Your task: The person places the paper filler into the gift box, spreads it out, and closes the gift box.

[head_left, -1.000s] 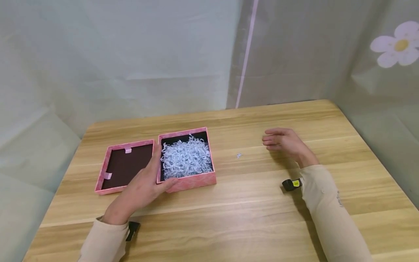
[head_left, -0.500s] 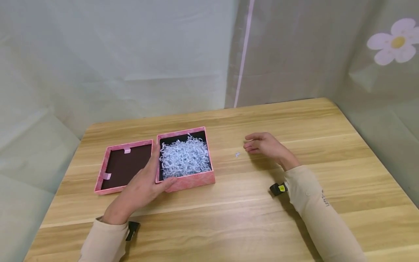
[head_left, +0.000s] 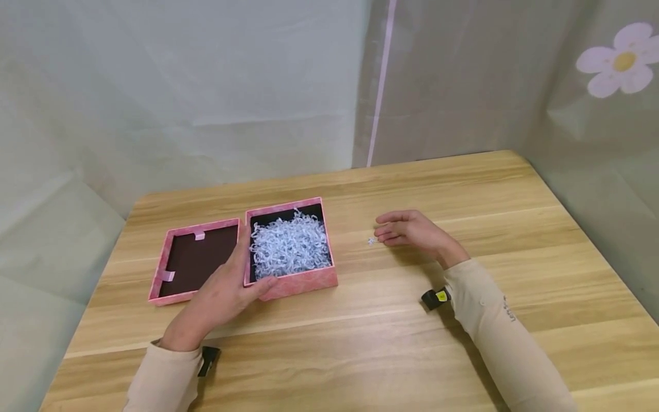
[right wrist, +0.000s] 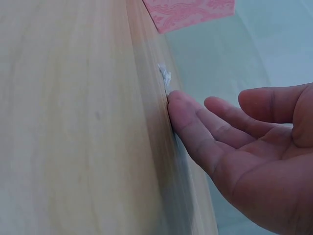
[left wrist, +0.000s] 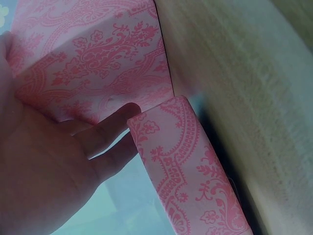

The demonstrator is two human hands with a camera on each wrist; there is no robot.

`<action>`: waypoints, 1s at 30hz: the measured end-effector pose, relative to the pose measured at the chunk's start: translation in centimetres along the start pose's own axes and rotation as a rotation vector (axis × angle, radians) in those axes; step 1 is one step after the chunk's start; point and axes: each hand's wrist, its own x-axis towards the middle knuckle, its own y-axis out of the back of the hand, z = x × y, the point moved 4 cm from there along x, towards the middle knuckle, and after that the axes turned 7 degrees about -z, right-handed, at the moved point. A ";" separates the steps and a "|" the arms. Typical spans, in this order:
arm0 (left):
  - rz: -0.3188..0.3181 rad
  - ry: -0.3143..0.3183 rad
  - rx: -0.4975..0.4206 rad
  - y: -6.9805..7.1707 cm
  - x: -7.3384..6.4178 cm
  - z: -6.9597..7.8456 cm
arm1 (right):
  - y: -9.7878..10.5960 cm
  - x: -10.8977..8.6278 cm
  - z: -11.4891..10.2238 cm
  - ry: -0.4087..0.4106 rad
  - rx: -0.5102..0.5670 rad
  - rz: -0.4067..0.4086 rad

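An open pink patterned gift box (head_left: 304, 281) filled with pale shredded paper (head_left: 290, 246) stands on the wooden table. My left hand (head_left: 218, 297) rests against its near left corner, thumb along the front wall and straight fingers along the left side. In the left wrist view these fingers reach between the box (left wrist: 98, 63) and its lid (left wrist: 181, 166). To the right of the box, my right hand (head_left: 412, 232) lies low over the table with relaxed fingers. Its fingertips are right at a small scrap of shredded paper (head_left: 371, 241), also seen in the right wrist view.
The lid (head_left: 159, 263) lies inside up just left of the box, with a dark lining and two pink ribbon tabs (head_left: 167, 276). The wooden table (head_left: 329, 355) ends at a hanging grey cloth (head_left: 257, 86) behind.
My right hand has moved left across the table, up to the paper scrap. The left hand has stayed at the corner of the box.
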 end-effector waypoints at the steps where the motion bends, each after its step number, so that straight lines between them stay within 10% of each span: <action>1: -0.002 0.004 0.001 0.0 0.0 0.0 | 0.0 0.0 0.0 0.000 0.002 0.000; 30: 0.010 -0.005 0.014 0.1 0.2 0.1 | 0.8 0.0 0.6 -0.038 -0.036 0.056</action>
